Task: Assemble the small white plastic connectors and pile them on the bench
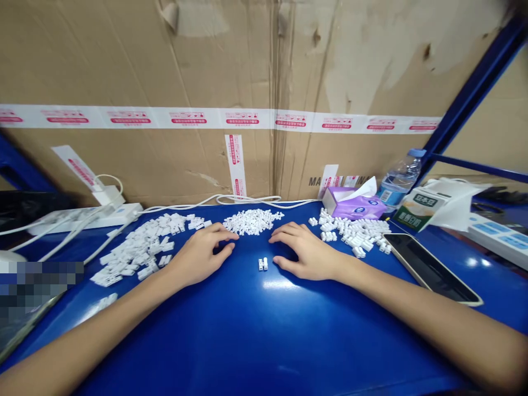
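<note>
My left hand [206, 250] rests on the blue table [231, 335], fingers apart and holding nothing. Facing it, my right hand [303, 250] also lies with thumb and fingers spread and nothing between them. A small white plastic connector piece [263, 264] sits on the table between the hands, just left of my right thumb and apart from it. Behind the hands is a heap of tiny white parts [252, 221]. Left of my left hand spreads a pile of larger white pieces [142, 247]. Beyond my right hand lies a group of white connector pieces [357, 234].
A purple tissue pack [355, 206], a water bottle [400, 179] and a green-and-white carton [421, 206] stand at the back right. A phone [431, 269] lies right. White power strips [88, 217] and cables run along the back left. Cardboard [185, 66] walls the rear.
</note>
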`<state>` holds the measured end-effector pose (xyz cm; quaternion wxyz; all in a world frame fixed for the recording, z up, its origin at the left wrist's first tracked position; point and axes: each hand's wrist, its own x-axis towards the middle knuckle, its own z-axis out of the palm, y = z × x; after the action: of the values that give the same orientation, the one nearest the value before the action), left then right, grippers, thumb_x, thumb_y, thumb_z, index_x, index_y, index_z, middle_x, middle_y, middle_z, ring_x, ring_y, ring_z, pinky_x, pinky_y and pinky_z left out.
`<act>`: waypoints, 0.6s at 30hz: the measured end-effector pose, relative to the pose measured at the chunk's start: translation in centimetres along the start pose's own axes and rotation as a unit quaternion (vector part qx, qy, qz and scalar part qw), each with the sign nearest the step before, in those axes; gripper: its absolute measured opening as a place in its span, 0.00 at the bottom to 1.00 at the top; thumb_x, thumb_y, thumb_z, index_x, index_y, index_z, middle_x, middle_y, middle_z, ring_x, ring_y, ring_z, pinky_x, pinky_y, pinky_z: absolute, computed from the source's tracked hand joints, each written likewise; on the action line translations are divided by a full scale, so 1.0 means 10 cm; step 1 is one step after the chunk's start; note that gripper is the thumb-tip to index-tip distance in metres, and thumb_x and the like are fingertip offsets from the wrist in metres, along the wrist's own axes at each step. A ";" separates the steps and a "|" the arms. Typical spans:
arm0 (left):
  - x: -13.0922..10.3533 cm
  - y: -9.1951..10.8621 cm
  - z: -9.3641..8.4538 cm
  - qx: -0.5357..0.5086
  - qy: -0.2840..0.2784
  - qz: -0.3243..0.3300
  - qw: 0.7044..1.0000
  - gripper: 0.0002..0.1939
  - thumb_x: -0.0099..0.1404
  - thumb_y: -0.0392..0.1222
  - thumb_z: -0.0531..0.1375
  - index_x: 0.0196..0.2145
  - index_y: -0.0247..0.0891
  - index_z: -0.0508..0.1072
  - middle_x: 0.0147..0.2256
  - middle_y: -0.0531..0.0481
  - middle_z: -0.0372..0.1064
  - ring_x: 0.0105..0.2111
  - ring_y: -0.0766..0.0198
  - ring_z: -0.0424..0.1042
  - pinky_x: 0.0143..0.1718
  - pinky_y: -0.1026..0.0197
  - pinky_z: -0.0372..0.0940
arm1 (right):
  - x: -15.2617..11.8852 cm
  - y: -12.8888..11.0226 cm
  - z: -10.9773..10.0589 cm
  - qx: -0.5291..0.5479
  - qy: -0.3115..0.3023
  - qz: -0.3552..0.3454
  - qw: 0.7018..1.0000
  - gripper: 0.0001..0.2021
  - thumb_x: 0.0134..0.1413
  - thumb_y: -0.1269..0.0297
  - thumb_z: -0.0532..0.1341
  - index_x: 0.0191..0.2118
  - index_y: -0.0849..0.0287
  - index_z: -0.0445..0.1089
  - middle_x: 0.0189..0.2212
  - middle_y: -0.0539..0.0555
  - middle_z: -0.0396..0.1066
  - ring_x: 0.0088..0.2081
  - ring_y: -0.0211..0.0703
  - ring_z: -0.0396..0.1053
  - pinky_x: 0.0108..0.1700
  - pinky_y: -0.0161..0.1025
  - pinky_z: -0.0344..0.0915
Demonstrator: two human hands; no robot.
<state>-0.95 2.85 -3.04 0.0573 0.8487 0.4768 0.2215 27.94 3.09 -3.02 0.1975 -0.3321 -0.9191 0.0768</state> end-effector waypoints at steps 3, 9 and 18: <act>0.01 0.02 0.00 -0.003 0.011 -0.003 1.000 0.15 0.71 0.44 0.56 0.49 0.41 0.78 0.39 0.48 0.72 0.30 0.62 0.69 0.32 0.58 0.65 | 0.00 0.00 -0.01 -0.001 -0.003 0.003 1.000 0.17 0.63 0.58 0.61 0.54 0.59 0.70 0.54 0.61 0.72 0.56 0.57 0.67 0.58 0.59 0.60; 0.01 0.05 0.00 0.003 0.003 -0.008 1.000 0.15 0.71 0.44 0.55 0.47 0.42 0.80 0.38 0.47 0.71 0.31 0.60 0.70 0.34 0.57 0.65 | -0.01 0.01 0.00 -0.002 0.002 -0.001 1.000 0.17 0.63 0.59 0.61 0.54 0.59 0.70 0.54 0.61 0.72 0.55 0.57 0.67 0.58 0.59 0.60; 0.00 0.04 0.03 0.018 0.015 -0.014 1.000 0.18 0.70 0.43 0.56 0.55 0.41 0.75 0.37 0.48 0.70 0.32 0.59 0.70 0.36 0.56 0.66 | -0.01 0.01 0.02 0.000 0.007 -0.009 1.000 0.17 0.63 0.58 0.60 0.54 0.58 0.71 0.54 0.63 0.72 0.55 0.59 0.67 0.56 0.62 0.61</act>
<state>-0.56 2.67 -3.16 0.0385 0.8394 0.4934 0.2248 27.96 3.14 -3.30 0.2048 -0.3240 -0.9208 0.0726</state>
